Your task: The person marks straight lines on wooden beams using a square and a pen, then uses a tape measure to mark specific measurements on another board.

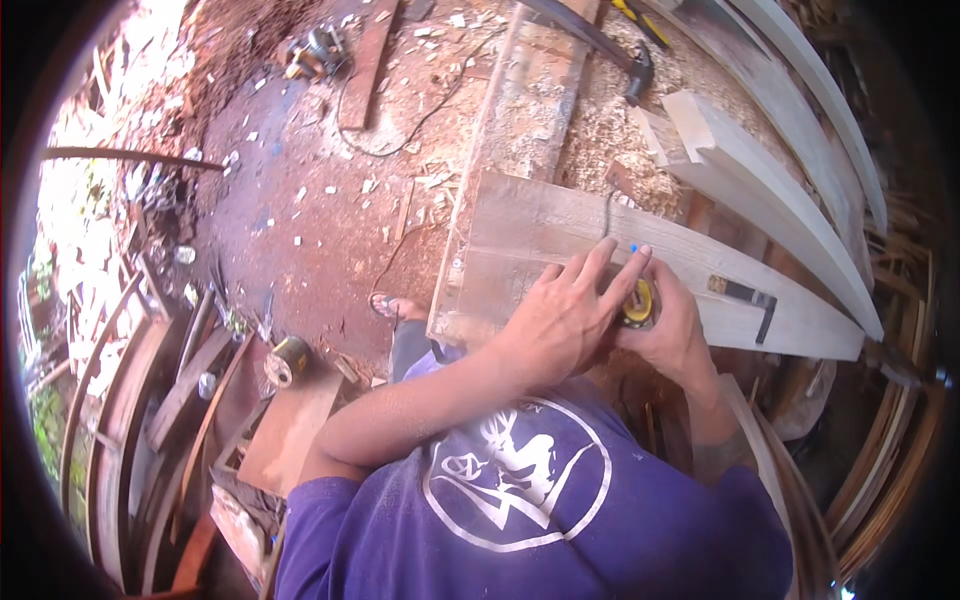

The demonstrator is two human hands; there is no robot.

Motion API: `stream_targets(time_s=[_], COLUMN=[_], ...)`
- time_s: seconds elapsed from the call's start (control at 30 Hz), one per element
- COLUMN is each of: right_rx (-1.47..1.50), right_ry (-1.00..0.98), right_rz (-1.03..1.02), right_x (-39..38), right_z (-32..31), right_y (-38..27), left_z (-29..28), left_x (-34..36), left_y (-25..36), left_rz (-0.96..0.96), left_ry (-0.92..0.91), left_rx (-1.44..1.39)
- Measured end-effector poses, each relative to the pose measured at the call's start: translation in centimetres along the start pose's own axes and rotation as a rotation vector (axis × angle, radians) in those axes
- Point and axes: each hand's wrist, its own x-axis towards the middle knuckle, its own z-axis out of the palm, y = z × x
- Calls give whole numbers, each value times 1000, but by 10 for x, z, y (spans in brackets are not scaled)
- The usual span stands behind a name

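My left hand (565, 315) reaches across from the lower left, its fingers pointing up over the board. Between two of them pokes a small blue tip (633, 247); the rest of that thing is hidden. Close against it, my right hand (672, 325) is closed around a yellow and black tape measure (638, 303). Both hands are over the near part of a wide, pale wooden board (560, 220), which tapers to the right. A small try square (745, 296) with a dark blade lies on the board, right of my right hand.
Curved, pale timbers (780, 200) lean at the right. A hammer (638, 75) rests among wood shavings beyond the board. On the dirt floor are a power tool (318, 52) with a cord and a reddish plank (372, 65). A can (287, 360) and curved planks (130, 440) stand at left.
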Motion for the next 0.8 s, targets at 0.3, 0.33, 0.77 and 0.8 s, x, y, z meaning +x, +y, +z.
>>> stream_targets(time_s=[0.3, 0.33, 0.77, 0.8], right_rx=[945, 781, 68, 58], right_ry=[-846, -830, -557, -569], right_rz=[368, 291, -200, -195], right_x=[56, 60, 242, 247], right_z=[12, 19, 26, 31], right_y=[-31, -39, -61, -59], left_z=[-24, -22, 15, 20], left_x=[-84, -92, -177, -185], left_y=[1, 4, -2, -4], left_rz=[-457, -472, -1054, -1088], left_ry=[325, 348, 360, 335], left_rx=[-440, -450, -369, -369])
